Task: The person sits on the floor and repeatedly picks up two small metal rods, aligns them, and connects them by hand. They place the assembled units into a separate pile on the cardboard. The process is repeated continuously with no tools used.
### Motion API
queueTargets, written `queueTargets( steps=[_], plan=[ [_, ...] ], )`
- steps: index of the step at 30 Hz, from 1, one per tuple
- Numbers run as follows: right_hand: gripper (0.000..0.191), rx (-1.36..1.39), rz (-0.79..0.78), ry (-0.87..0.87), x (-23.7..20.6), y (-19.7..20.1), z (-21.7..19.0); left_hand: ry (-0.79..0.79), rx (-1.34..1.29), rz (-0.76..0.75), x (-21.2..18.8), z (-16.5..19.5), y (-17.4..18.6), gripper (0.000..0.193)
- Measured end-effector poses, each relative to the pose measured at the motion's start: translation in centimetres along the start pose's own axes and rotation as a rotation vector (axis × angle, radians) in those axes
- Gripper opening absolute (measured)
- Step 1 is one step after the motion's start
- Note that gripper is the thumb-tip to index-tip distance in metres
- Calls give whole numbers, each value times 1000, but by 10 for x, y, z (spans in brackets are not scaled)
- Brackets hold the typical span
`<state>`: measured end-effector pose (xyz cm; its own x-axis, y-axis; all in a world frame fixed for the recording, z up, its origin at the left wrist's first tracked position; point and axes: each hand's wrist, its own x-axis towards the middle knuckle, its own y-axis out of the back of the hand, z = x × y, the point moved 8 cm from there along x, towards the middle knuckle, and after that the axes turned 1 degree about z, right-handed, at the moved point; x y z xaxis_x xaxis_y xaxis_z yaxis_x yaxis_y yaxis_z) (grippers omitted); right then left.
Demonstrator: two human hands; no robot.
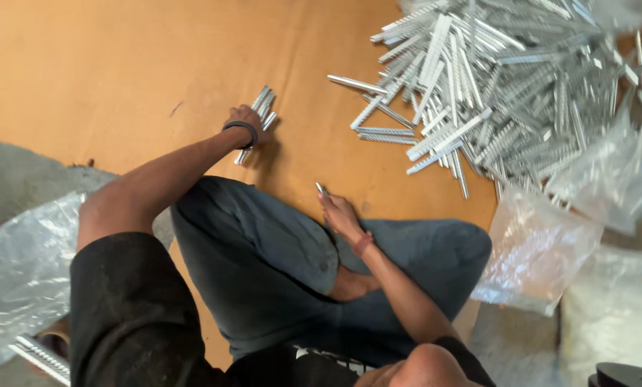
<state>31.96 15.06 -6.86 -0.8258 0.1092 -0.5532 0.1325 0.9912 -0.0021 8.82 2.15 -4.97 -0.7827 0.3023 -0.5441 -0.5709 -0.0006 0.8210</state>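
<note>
Metal strips: I saw a small bundle gripped in the left hand on the brown board. Right hand pinched one strip. Large unsorted pile remained far right.

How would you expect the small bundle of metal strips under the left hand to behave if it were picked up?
The bundle of metal strips looks thin and straight, so probably stiff. The strips are loose, with no tie showing, so they may fan apart or slip. Their shiny surface suggests smoothness. The left hand grips several at once, so each seems light.
</note>
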Motion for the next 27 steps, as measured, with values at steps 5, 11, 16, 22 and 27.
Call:
queueTargets(
  steps=[5, 11, 16, 22, 27],
  plan=[
    [40, -150, 38, 197, -3, 11, -11, 181, 170, 142, -11, 10, 24, 81],
    [39, -93, 110, 350, -21, 26, -35, 34, -1182, 193, -33, 59, 1, 47],
    [33, 90, 46, 310, -31, 32, -46, -139, -2160, -33, -67, 125, -51, 19],
    [35, -8, 127, 302, -30, 39, -46, -215, -2221, -34, -82, 146, -56, 13],
    [31, 137, 42, 172, -21, 40, -36, -392, -2053, -12, -94, 164, -57, 12]
  ],
)
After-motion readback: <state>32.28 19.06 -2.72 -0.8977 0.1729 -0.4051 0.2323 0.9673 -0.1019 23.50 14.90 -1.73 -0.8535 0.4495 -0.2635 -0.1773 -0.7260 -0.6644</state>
